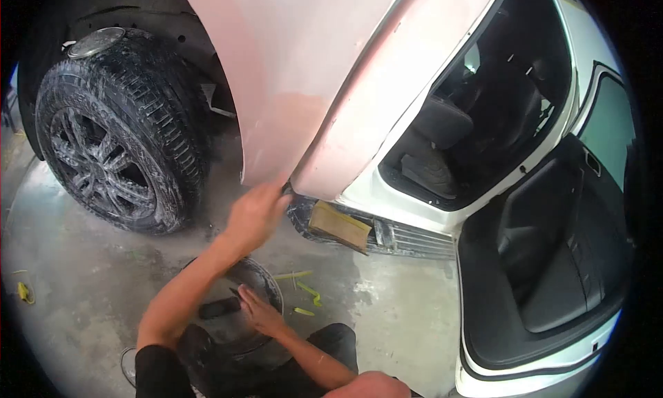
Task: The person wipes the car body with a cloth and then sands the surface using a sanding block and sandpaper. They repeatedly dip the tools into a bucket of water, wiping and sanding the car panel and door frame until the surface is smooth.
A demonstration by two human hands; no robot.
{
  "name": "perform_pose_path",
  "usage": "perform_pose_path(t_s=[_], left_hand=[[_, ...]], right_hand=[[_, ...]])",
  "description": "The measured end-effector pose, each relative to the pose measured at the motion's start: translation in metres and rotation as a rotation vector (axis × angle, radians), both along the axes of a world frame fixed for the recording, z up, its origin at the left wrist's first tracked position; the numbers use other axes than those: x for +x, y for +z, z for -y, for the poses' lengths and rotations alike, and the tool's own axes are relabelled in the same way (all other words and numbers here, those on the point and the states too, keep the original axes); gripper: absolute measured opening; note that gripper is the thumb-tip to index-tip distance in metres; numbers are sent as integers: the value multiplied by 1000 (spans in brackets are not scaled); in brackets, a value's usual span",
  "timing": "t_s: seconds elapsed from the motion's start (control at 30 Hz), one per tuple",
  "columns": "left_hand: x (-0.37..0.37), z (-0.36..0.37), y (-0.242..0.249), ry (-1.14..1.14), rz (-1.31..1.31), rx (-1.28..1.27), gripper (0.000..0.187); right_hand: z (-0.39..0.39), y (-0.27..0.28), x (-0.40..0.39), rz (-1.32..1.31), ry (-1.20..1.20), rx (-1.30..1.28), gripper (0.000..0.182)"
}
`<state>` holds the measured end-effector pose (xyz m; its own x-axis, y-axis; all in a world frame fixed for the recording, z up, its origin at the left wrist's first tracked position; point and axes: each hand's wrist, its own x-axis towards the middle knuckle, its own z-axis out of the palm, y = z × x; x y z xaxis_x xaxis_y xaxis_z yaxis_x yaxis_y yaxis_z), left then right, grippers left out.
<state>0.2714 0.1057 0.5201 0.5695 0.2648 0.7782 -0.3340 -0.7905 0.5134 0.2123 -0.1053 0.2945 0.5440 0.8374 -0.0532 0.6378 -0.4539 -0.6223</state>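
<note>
My left hand (257, 215) is at the bottom corner of a car's pink-primed front fender (290, 66), where it meets the white-edged door sill. It is slightly blurred, its fingers closed, and a small dark bit shows at the fingertips; I cannot make out what it is. Lower down, my right hand (261, 312) is over a round dark tub (277, 287) between my legs. Its fingers are pressed together around a thin dark flat piece (235, 293), mostly hidden by the hand.
A dusty wheel (103, 156) stands at left with a round metal lid (97, 43) on its tyre. Brown sandpaper (338, 225) lies on the running board (414, 240). Yellow tape scraps (307, 291) litter the concrete floor. The open door (545, 260) stands at right.
</note>
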Motion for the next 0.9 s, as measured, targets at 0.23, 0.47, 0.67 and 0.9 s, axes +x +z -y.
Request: perform_pose_path(t_s=[0.23,0.47,0.67,0.9], left_hand=[[70,50,131,39,-84,-103,81],[79,71,86,109,-162,-164,84],[71,76,61,48,-114,-245,84],[83,72,118,56,66,-193,84]], right_hand=[[13,16,0,-56,-263,233,46],[13,26,0,-101,-302,265,43],[12,21,0,-102,-310,303,42],[14,30,-1,-96,-319,245,42]])
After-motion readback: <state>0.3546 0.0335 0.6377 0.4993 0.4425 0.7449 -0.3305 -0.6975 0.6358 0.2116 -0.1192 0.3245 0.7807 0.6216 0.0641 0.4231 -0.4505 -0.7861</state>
